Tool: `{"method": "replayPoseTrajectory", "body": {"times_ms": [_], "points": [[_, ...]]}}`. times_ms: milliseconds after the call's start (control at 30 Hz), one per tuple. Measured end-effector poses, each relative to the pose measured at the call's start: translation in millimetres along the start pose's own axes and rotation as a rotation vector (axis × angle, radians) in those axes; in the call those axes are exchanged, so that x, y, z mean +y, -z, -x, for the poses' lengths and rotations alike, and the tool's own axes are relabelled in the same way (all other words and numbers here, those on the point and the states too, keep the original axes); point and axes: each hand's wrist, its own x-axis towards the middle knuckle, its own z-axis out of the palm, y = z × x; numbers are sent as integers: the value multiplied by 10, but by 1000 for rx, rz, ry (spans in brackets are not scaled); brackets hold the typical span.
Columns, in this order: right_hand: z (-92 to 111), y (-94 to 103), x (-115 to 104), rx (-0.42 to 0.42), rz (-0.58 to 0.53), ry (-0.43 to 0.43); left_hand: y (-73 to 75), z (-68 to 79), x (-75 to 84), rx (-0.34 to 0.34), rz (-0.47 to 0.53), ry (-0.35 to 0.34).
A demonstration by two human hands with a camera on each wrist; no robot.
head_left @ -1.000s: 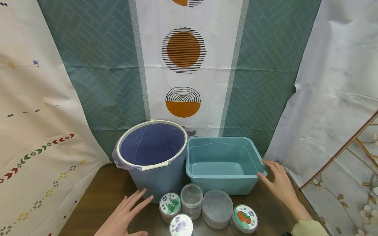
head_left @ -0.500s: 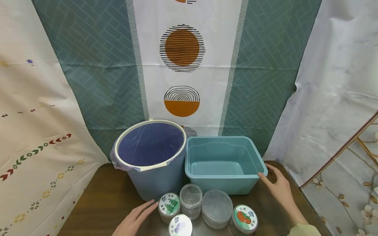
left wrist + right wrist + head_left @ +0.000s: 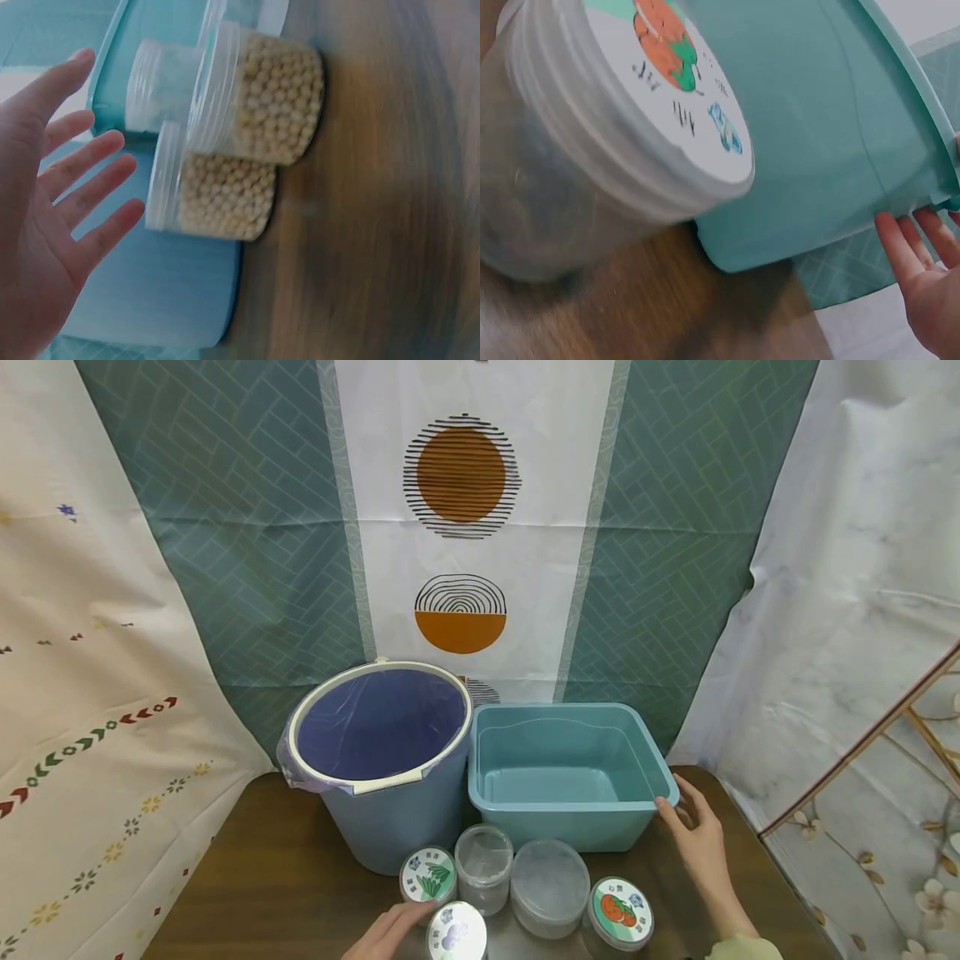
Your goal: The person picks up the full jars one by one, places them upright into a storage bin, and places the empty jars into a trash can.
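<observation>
My left hand (image 3: 390,933) is at the bottom edge of the head view, fingertips right at two lidded jars. One is the green-label jar (image 3: 428,875), the other the purple-label jar (image 3: 457,933). In the left wrist view that hand (image 3: 64,202) has its fingers spread and holds nothing; pale round beans (image 3: 277,101) fill two clear jars beyond it. My right hand (image 3: 696,839) grips the front right corner of a teal basin (image 3: 566,818), thumb at the front rim and fingers along the side. In the right wrist view, its fingertips meet the basin wall (image 3: 810,150).
A blue bucket (image 3: 397,831) with a cream rim and a plastic liner stands left of the basin. Between bucket, basin and hands are two clear-lidded jars, one narrow (image 3: 483,868), one wide (image 3: 550,889), and a tomato-label jar (image 3: 618,914). Curtains hang behind the wooden table (image 3: 247,877).
My left hand has come rightward and down from beside the bucket to the labelled jars. The right hand has settled its fingers lower around the basin's corner; the basin stays put.
</observation>
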Motion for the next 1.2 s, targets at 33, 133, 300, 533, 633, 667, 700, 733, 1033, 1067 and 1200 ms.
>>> {"method": "replayPoseTrajectory", "body": {"times_ms": [33,133,300,533,633,667,700,733,1033,1067,1200], "points": [[6,-8,-1,6,-20,-10,-13,-7,9,-23,12,11],[18,-24,-11,17,-63,-45,-60,-36,33,-90,46,36],[19,-18,-46,1,-177,-107,-109,-162,63,-226,85,43],[9,0,-115,-64,-272,-191,-249,-254,156,-206,-17,14],[27,-6,-139,-74,-297,-206,-294,-294,181,-232,-44,1],[33,-8,-144,-71,-307,-210,-310,-309,186,-241,-55,-8],[40,-9,-147,-68,-314,-213,-327,-322,189,-248,-64,-17],[42,-11,-150,-64,-315,-216,-344,-335,188,-255,-80,-27],[48,-24,-173,-47,-282,-246,-466,-335,175,-139,-256,-99],[49,-25,-177,-47,-277,-249,-459,-343,185,-146,-244,-92],[54,-33,-184,-42,-268,-269,-399,-405,244,-247,-177,-55]]}}
